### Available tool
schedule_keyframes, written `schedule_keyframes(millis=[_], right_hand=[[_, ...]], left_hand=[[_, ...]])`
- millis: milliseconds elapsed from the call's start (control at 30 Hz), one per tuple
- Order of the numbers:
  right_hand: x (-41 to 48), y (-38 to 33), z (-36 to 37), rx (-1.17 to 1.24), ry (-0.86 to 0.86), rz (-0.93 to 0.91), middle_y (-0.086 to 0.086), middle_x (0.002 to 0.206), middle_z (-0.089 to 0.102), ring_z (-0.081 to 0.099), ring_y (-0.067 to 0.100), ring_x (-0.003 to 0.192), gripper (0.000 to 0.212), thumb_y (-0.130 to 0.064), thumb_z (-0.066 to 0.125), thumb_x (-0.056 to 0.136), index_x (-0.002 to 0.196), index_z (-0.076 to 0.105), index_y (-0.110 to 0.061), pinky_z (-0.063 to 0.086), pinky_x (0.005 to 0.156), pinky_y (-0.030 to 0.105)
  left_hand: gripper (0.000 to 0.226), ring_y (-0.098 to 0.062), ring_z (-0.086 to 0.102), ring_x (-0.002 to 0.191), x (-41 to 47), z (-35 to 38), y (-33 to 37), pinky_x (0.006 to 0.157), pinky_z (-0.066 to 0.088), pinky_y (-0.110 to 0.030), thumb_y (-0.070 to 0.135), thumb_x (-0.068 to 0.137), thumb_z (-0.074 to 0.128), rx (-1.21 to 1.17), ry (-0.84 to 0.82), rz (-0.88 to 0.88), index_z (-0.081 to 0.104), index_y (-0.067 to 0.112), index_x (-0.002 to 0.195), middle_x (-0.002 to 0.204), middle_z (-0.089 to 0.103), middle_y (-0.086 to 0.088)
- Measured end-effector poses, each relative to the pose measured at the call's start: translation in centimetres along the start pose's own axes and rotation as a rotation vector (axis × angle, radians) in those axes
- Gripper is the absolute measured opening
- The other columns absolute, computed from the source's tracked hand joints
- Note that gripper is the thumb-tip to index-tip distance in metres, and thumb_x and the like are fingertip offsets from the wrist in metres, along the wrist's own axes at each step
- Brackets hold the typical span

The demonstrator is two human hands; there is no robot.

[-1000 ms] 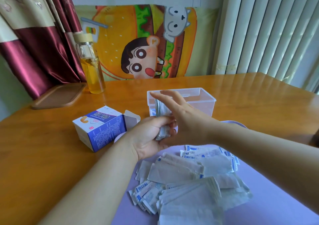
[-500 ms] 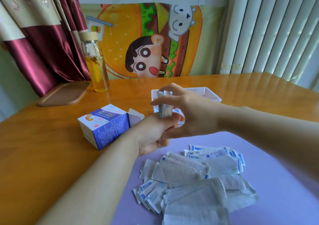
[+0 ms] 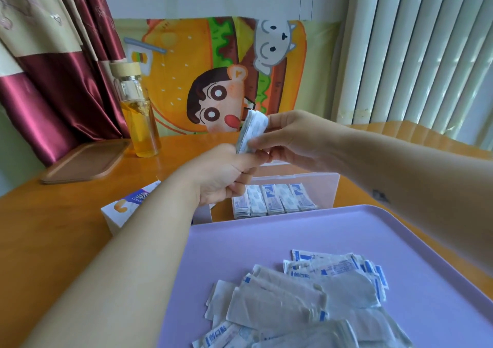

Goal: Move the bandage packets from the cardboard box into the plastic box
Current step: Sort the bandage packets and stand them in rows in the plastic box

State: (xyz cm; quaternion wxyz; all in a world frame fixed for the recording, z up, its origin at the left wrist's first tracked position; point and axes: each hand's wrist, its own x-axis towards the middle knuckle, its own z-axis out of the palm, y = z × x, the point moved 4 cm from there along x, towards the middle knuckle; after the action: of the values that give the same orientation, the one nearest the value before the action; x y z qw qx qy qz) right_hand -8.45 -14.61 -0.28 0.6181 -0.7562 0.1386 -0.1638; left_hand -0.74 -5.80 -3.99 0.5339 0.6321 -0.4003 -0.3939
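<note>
Bandage packets (image 3: 306,291) in thin white-and-blue paper wrappers lie nearest me, a loose overlapping heap on the flat lilac plastic tray (image 3: 266,243). Above the tray's far edge my hands meet round a small stack (image 3: 252,131) of the same packets, held up on end. My left hand (image 3: 221,177) has its fingers curled round the stack's lower end. My right hand (image 3: 290,139) pinches the upper part between thumb and fingertips.

Just beyond the tray stands the clear rectangular plastic box (image 3: 324,187), with a neat row of packets (image 3: 273,199) on edge along its near side. To its left, on the orange wooden worktop (image 3: 40,241), sits the white-and-blue cardboard box (image 3: 125,209), partly hidden by my left forearm; I cannot tell whether anything is left in it.

I judge these packets light, thin and floppy, and slick against one another, so a loosely held stack would fan out or slide apart. The best hold is across the broad faces, squeezed flat, with the lower edges supported.

Farther back stands a glass bottle (image 3: 140,123) of amber liquid.
</note>
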Motion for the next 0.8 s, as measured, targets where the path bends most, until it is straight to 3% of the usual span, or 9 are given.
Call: schedule_keyframes(millis=[67, 100, 167, 233, 300, 367, 500, 633, 800], right_hand=[[0.7, 0.2, -0.2, -0.054, 0.072, -0.005, 0.027, 0.101, 0.065, 0.059, 0.028, 0.087, 0.011, 0.005, 0.064, 0.081, 0.092, 0.064, 0.0, 0.048, 0.095, 0.042], [1.2, 0.3, -0.4, -0.058, 0.092, -0.007, 0.027, 0.104, 0.065, 0.06, 0.028, 0.089, 0.013, 0.005, 0.064, 0.082, 0.094, 0.064, 0.0, 0.047, 0.096, 0.042], [2.2, 0.5, -0.8, -0.025, 0.11, 0.006, 0.02, 0.097, 0.067, 0.062, 0.025, 0.085, 0.012, 0.003, 0.063, 0.083, 0.095, 0.065, 0.001, 0.053, 0.089, 0.036], [3.5, 0.6, -2.1, -0.061, 0.185, 0.052, 0.009, 0.079, 0.064, 0.056, 0.016, 0.071, 0.005, -0.001, 0.065, 0.083, 0.086, 0.065, -0.005, 0.05, 0.068, 0.028], [4.6, 1.2, -3.9, -0.143, 0.286, 0.127, 0.003, 0.07, 0.058, 0.051, 0.013, 0.065, 0.008, -0.005, 0.068, 0.083, 0.082, 0.061, -0.008, 0.04, 0.058, 0.024], [5.3, 2.5, -5.1, -0.233, 0.314, 0.236, 0.005, 0.077, 0.06, 0.055, 0.013, 0.069, 0.012, -0.004, 0.068, 0.083, 0.089, 0.058, -0.007, 0.04, 0.057, 0.023], [6.2, 5.7, -4.3, -0.264, 0.157, 0.43, 0.009, 0.082, 0.063, 0.06, 0.016, 0.074, 0.007, 0.004, 0.06, 0.086, 0.087, 0.057, -0.003, 0.052, 0.073, 0.025], [7.1, 7.5, -3.1, -0.29, -0.002, 0.565, 0.014, 0.111, 0.065, 0.062, 0.022, 0.098, 0.029, 0.004, 0.06, 0.085, 0.114, 0.056, 0.002, 0.049, 0.093, 0.03], [7.3, 8.6, -2.2, -0.434, -0.123, 0.679, 0.011, 0.09, 0.063, 0.058, 0.017, 0.078, 0.014, -0.001, 0.061, 0.087, 0.1, 0.059, -0.001, 0.045, 0.066, 0.022]], left_hand=[[0.007, -0.005, 0.022, 0.043, 0.9, -0.2, 0.0, 0.037, 0.022, -0.014, 0.017, 0.092, 0.058, 0.047, 0.044, 0.02, 0.054, 0.012, 0.095, 0.056, 0.03, 0.005], [0.009, -0.005, 0.025, 0.044, 1.4, -0.4, 0.2, 0.038, 0.025, -0.014, 0.017, 0.092, 0.058, 0.065, 0.069, 0.04, 0.054, 0.012, 0.098, 0.059, 0.033, 0.003], [0.017, -0.005, 0.036, 0.05, 2.1, -0.9, 0.6, 0.044, 0.032, -0.016, 0.019, 0.09, 0.06, 0.133, 0.129, 0.097, 0.055, 0.014, 0.106, 0.072, 0.047, -0.002], [0.032, -0.005, 0.053, 0.068, 2.4, -1.7, 1.0, 0.056, 0.041, -0.018, 0.029, 0.089, 0.061, 0.342, 0.203, 0.154, 0.052, 0.02, 0.119, 0.094, 0.059, 0.002], [0.043, 0.0, 0.055, 0.081, 2.5, -2.5, 1.1, 0.062, 0.042, -0.016, 0.035, 0.089, 0.061, 0.572, 0.279, 0.216, 0.047, 0.027, 0.129, 0.111, 0.057, 0.009], [0.044, -0.002, 0.052, 0.084, 2.4, -3.1, 0.6, 0.063, 0.04, -0.014, 0.032, 0.091, 0.058, 0.759, 0.32, 0.245, 0.045, 0.03, 0.132, 0.12, 0.053, 0.008], [0.034, -0.008, 0.046, 0.097, 2.6, -3.3, -0.7, 0.072, 0.036, -0.02, 0.03, 0.093, 0.053, 0.95, 0.199, 0.155, 0.051, 0.032, 0.127, 0.128, 0.051, 0.006], [0.029, -0.007, 0.047, 0.097, 2.4, -3.4, -0.9, 0.075, 0.034, -0.02, 0.031, 0.094, 0.053, 0.955, 0.1, 0.095, 0.056, 0.031, 0.123, 0.125, 0.056, 0.008], [0.03, -0.006, 0.046, 0.099, 2.4, -3.5, -1.2, 0.077, 0.033, -0.021, 0.03, 0.094, 0.053, 0.941, 0.058, 0.092, 0.055, 0.031, 0.125, 0.128, 0.055, 0.008]])
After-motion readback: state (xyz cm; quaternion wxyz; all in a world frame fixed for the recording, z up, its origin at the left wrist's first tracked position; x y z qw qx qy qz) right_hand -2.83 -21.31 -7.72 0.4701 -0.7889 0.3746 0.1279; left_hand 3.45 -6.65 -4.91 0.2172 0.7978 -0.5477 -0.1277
